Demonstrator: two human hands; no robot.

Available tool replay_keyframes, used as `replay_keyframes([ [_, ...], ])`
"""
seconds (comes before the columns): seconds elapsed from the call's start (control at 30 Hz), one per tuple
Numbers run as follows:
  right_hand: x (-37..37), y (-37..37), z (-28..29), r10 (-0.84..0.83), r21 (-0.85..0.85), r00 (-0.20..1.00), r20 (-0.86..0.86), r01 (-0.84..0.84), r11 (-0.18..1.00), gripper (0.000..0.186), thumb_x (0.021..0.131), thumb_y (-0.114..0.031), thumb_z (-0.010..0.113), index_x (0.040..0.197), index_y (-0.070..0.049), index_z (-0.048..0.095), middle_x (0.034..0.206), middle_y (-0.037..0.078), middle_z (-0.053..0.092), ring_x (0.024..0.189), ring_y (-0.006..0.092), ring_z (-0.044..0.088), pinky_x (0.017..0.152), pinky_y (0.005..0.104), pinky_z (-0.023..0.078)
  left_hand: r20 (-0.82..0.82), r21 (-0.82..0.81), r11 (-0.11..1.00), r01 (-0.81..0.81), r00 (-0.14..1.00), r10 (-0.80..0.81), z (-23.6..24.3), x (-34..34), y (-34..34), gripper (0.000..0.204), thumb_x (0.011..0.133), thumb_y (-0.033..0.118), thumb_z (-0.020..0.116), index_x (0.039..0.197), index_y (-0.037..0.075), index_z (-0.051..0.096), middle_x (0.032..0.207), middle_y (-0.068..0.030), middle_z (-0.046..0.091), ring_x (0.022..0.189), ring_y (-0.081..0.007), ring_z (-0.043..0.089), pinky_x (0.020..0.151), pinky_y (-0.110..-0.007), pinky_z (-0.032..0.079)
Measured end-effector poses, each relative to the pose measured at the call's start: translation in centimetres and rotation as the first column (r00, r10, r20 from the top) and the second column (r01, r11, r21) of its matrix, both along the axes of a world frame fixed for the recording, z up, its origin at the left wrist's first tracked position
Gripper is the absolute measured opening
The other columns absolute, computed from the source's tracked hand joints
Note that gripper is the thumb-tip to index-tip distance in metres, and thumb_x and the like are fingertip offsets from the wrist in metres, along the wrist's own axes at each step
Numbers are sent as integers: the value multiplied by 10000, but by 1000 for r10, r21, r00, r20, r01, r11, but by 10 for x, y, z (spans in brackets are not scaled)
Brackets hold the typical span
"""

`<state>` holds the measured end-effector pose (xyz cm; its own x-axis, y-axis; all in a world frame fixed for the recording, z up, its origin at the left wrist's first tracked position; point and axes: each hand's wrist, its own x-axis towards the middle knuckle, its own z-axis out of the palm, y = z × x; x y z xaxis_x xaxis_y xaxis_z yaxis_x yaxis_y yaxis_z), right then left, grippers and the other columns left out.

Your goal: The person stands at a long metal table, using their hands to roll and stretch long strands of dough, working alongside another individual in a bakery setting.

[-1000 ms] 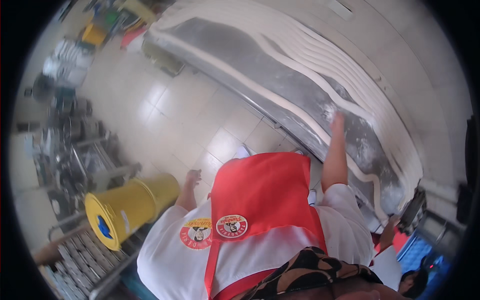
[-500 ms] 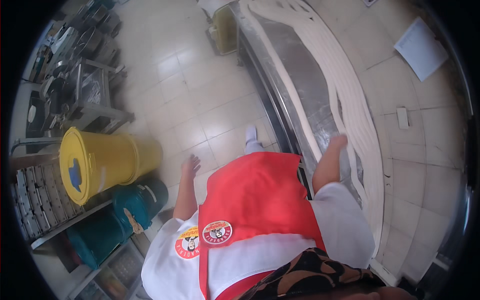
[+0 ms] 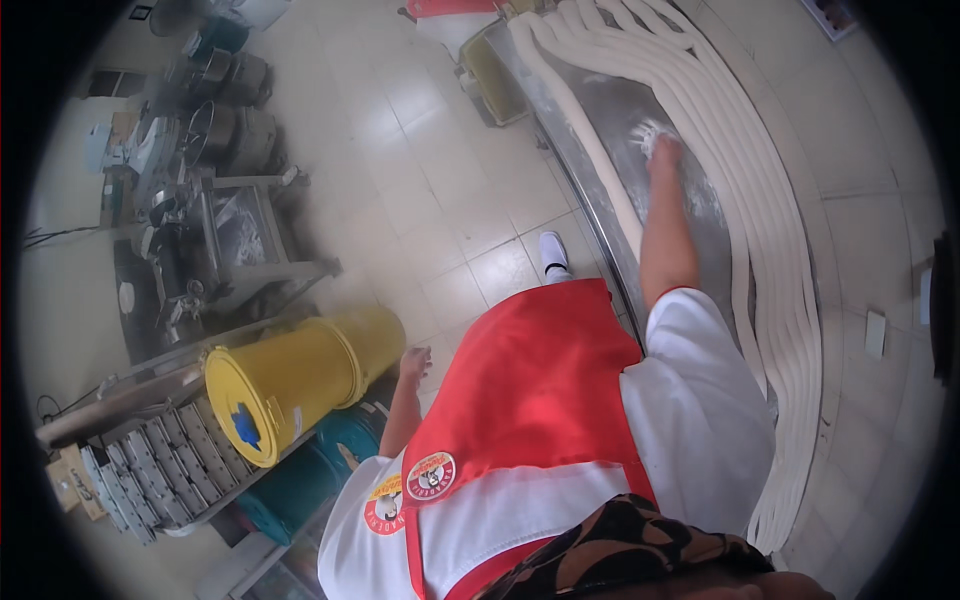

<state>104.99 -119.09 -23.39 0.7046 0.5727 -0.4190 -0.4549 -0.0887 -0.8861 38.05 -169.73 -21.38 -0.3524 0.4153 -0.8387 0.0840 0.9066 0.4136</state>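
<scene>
My right hand (image 3: 664,152) is stretched far over the metal worktable (image 3: 690,185). White flour (image 3: 648,134) streaks out around its fingertips, which look spread but are partly smeared by the powder. Long ropes of dough (image 3: 735,165) lie side by side along the table's right side, and a single dough rope (image 3: 585,125) runs along its left edge. Between them the metal is dusted white. On the other side, my left hand (image 3: 415,364) hangs low beside the red apron (image 3: 535,390), its fingers loosely bent and apart, with nothing in them.
At left lies a yellow barrel (image 3: 300,375), above teal containers (image 3: 300,490) and a stack of metal pans (image 3: 175,460). Farther up stand a metal stand (image 3: 240,225) and pots (image 3: 215,130). A yellowish tub (image 3: 495,80) sits by the table's far end, on the tiled floor (image 3: 420,200).
My right hand has reached farther forward over the table, and flour now spreads from it. The left hand's fingers have curled somewhat. The whole view has shifted, with a red-and-white shape appearing at the top.
</scene>
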Motion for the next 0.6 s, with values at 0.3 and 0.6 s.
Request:
replay_keyframes([
  [0.3,-134,86,-6,310,-183,931,191,-276,944,391,890,-227,609,1190,24,613,1012,166,666,800,279,625,690,463,519,-62,92,991,96,994,-90,5,-13,47,432,966,368,622,1281,72,619,1114,-75,680,959,-232,667,784,-433,514],
  [0.6,37,-231,-23,976,-975,185,115,210,75,330,967,-340,605,1117,-50,654,1070,128,713,1001,230,686,841,417,547,81,-54,602,796,605,-792,-43,-98,172,382,982,375,608,1282,138,610,1149,-63,673,989,-239,661,803,-446,518],
])
